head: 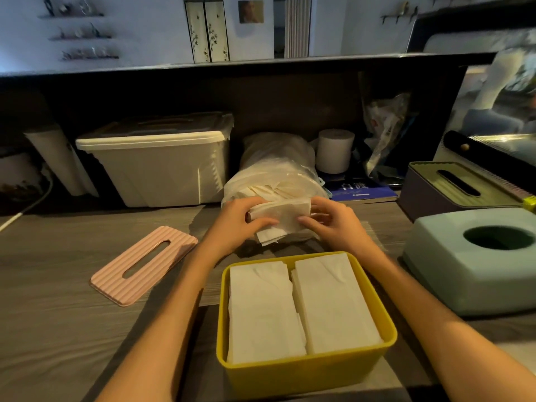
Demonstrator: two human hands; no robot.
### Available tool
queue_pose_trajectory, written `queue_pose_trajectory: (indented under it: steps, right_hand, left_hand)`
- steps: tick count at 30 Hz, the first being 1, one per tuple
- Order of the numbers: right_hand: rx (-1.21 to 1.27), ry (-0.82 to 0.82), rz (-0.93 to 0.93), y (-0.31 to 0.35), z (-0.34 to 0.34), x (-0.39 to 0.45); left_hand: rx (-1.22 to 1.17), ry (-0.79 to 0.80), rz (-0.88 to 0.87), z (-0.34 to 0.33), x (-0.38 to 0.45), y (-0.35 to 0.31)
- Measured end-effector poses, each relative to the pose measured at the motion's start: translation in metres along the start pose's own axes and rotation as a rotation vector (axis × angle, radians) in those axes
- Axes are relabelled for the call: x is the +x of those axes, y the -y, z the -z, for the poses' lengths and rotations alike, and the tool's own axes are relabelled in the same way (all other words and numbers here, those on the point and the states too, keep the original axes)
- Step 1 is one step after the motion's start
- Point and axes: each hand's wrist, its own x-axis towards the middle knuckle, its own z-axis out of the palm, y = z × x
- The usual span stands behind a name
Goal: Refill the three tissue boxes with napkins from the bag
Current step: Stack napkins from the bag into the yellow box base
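Blue booklet [362, 190] behind the plastic bag [275, 172], white characters on cover, "白" legible, second character unclear, small print beneath unreadable

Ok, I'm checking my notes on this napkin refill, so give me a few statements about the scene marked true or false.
1. The yellow box holds two stacks of napkins side by side. True.
2. The pink lid sits on the yellow box. False: it lies flat on the table, to the box's left.
3. Both the left hand and the right hand hold a wad of napkins at the mouth of the plastic bag. True.
4. The teal box on the right has its lid off. False: its lid, with a round opening, is on.
5. The dark box behind the teal one has a slotted lid on it. True.
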Motion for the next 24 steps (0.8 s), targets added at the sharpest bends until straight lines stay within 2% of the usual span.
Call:
queue_pose_trajectory:
  steps: [4, 8, 12, 15, 19, 24]
  right_hand:
    - [0.117, 0.017, -0.006, 0.026, 0.016, 0.0]
    - [0.085, 0.024, 0.088, 0.073, 0.041, 0.005]
    - [0.049, 0.084, 0.148, 0.117, 0.063, 0.009]
    - [0.009, 0.125, 0.144, 0.14, 0.071, 0.008]
    - [-0.019, 0.139, 0.138, 0.156, 0.073, 0.001]
    - [-0.065, 0.164, 0.116, 0.163, 0.079, -0.009]
  left_hand:
    - [-0.083, 0.099, 0.098, 0.015, -0.002, -0.03]
    - [-0.373, 0.276, 0.244, 0.043, -0.007, -0.071]
    - [-0.621, 0.358, 0.296, 0.058, -0.012, -0.108]
    - [-0.842, 0.32, 0.348, 0.055, -0.024, -0.129]
    - [-1.168, 0.255, 0.315, 0.04, -0.044, -0.15]
    - [-1.258, 0.176, 0.379, 0.027, -0.058, -0.163]
